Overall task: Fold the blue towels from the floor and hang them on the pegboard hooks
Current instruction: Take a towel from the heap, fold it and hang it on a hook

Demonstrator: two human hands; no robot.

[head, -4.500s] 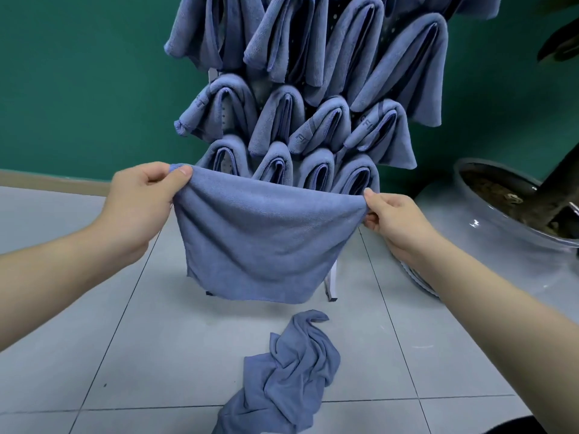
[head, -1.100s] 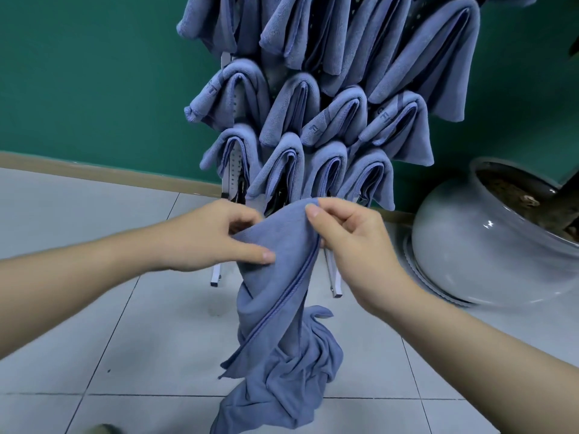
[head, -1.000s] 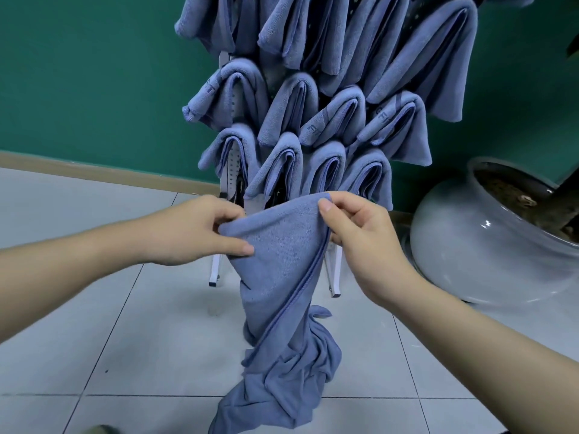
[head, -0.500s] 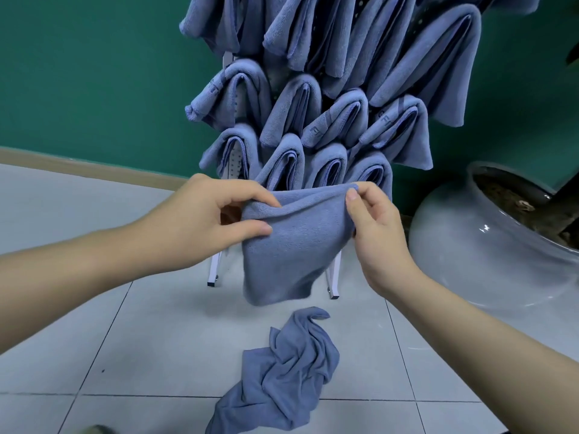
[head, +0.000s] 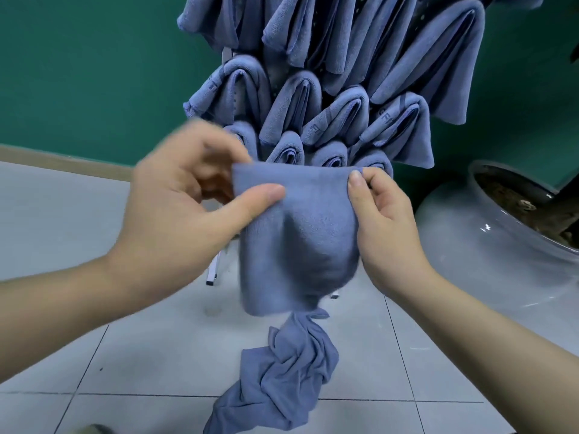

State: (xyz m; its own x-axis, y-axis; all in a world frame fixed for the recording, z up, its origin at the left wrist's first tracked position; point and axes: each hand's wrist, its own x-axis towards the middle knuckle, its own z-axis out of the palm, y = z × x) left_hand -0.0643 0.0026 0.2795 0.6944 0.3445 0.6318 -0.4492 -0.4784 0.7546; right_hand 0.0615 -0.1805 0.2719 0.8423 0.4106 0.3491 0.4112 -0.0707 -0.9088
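1. Currently, the folding step is ending: the folded towel [head: 297, 236] is hanging in the air in front of the pegboard rack [head: 338, 98], above the floor [head: 78, 245]
2. The left hand [head: 178, 220] is pinching the towel's upper left corner between thumb and fingers; the right hand [head: 382, 217] is pinching the upper right corner. Both hands are grasping the same towel
3. By judgement, the next move is calling for lifting the towel to a free hook; no free hook is showing, since hung towels are covering the rack
4. Count: 1 towel in the hands, 1 crumpled towel [head: 282, 380] lying on the floor tiles directly below, and at least 10 hung towels; the upper row is cut off, so an exact total is not readable
5. 1 glazed pot [head: 488, 245] is standing to the right of the rack
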